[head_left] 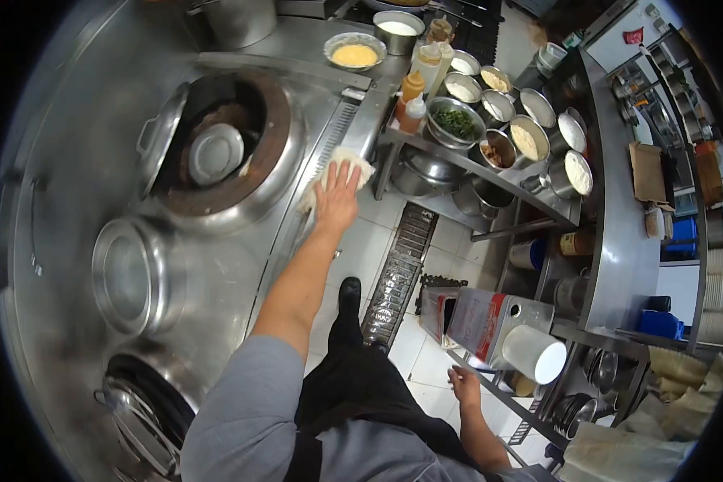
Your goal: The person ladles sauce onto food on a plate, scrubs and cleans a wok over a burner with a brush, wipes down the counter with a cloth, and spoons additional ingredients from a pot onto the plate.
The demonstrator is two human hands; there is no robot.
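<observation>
My left hand (336, 199) presses down on a pale cloth (353, 163) at the steel stove's front edge, beside a slotted strip (334, 138). Its fingers are spread over the cloth and hold it against the metal. My right hand (464, 386) hangs low at my side, fingers loosely bent and apart, with nothing visible in it. Nearest to it are a rectangular tin (490, 321) with red markings and a white cylindrical container (538, 356). Left of the cloth is a wok burner (241, 145) with a round metal piece (216, 154) in its middle.
A lidded round basin (128, 275) is set in the stove top. To the right, a steel rack (490, 173) carries sauce bottles (412, 87), a bowl of chopped greens (455, 123) and several tubs of powder. A yellow-filled bowl (354, 55) stands behind. A floor drain grate (398, 269) runs between.
</observation>
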